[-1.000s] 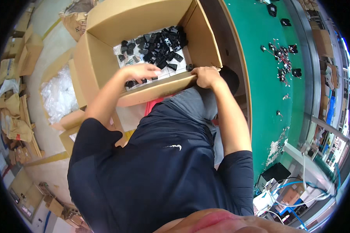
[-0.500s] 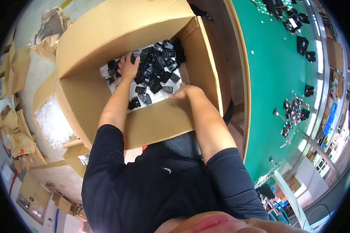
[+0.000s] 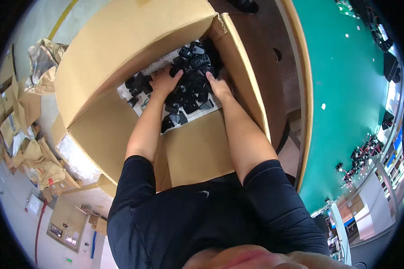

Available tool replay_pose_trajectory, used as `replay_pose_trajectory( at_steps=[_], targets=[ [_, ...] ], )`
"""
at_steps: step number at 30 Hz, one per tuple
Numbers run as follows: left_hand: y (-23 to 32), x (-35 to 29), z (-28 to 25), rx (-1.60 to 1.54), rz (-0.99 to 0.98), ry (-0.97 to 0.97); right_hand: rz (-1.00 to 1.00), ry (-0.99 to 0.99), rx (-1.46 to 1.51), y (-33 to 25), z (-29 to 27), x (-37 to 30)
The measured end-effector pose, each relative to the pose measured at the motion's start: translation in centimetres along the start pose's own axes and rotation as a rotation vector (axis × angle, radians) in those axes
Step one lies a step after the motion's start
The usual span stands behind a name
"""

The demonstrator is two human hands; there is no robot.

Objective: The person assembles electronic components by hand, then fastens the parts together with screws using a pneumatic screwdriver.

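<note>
Head view is showing the right hand [image 3: 218, 87] reaching deeper than before, joining the left hand [image 3: 165, 82] among black parts [image 3: 191, 106] inside the cardboard box [image 3: 199, 141], upper centre, so both are now working there; both are curling half-open, any grip being impossible to tell.

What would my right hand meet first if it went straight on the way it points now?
Your right hand would probably meet the black plastic casings heaped in the cardboard box, just ahead of it; depth is unclear, and it may already touch some.
</note>
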State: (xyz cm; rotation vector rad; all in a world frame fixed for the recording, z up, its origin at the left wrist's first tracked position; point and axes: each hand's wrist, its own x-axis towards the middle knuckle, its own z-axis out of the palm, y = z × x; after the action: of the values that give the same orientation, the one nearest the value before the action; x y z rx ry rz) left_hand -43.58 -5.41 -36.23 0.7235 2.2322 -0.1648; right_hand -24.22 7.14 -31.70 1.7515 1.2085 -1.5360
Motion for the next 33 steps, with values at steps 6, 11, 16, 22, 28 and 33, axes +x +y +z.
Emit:
replay_pose_trajectory(
  at_steps=[6,11,16,22,28,33],
  targets=[
    [-2.5,-2.6,0.3,0.154,0.03,0.064,-0.224,0.072,0.075,4.3,1.4,1.8],
    [-6.3,-3.8,1.4,0.352,0.025,0.381,-0.235,0.016,0.055,5.2,1.5,2.6],
    [-7.4,-5.0,3.4,-0.292,0.078,0.127,-0.187,0.005,0.076,5.6,2.3,3.0],
    [-9.4,-5.8,9.7,-0.57,0.022,0.166,-0.168,-0.028,-0.098,5.3,2.5,2.2],
    [-6.9,-6.6,7.8,-0.662,-0.007,-0.34,-0.159,-0.044,-0.178,6.6,2.5,2.4],
    [-7.1,-7.1,7.9,-0.598,0.058,-0.413,-0.149,-0.041,-0.148,7.4,2.9,3.0]
  ],
)
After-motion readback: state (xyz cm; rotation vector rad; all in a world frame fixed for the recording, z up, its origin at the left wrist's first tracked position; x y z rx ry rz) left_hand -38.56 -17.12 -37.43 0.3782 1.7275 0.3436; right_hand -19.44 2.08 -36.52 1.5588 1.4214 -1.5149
